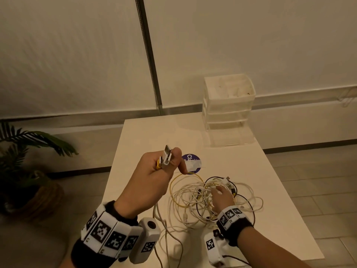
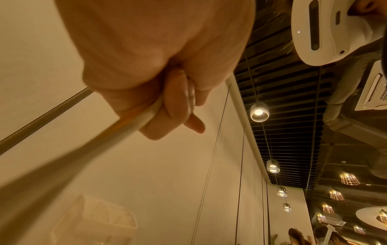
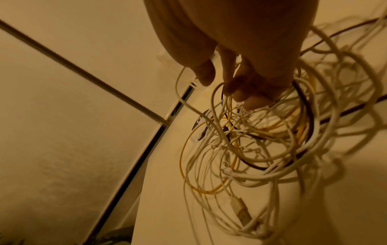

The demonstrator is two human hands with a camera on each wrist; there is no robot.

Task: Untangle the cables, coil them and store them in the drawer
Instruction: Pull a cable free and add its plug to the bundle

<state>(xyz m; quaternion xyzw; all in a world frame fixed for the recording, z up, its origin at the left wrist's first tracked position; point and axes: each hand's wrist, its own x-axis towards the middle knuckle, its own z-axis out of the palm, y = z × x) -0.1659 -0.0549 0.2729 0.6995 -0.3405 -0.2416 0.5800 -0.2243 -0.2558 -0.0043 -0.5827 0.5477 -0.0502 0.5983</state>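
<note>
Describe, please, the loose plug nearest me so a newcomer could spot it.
Start at the white table and find the tangled pile of white, yellow and black cables. At its near edge lies a white USB plug, flat on the tabletop with its metal end towards you, untouched by the hands.

- The fingertips of the right hand (image 1: 222, 200) were buried in the tangle of cables (image 1: 208, 200); whether they pinched a strand could not be told.
- In the right wrist view, the cable loops (image 3: 345, 69) at the upper right were smeared by blur.
- In the left wrist view, the cords (image 2: 83, 149) leaving the left hand (image 2: 159, 69) blurred into one pale band, cut off at the lower left edge.
- The plugs (image 1: 166, 157) sat half covered by the fingers, so their number was unclear.
- The round sticker (image 1: 191, 161) was partly covered by a fingertip; its lettering was unreadable.
- The drawer unit (image 1: 228, 105) was translucent; its contents could not be made out.
</note>
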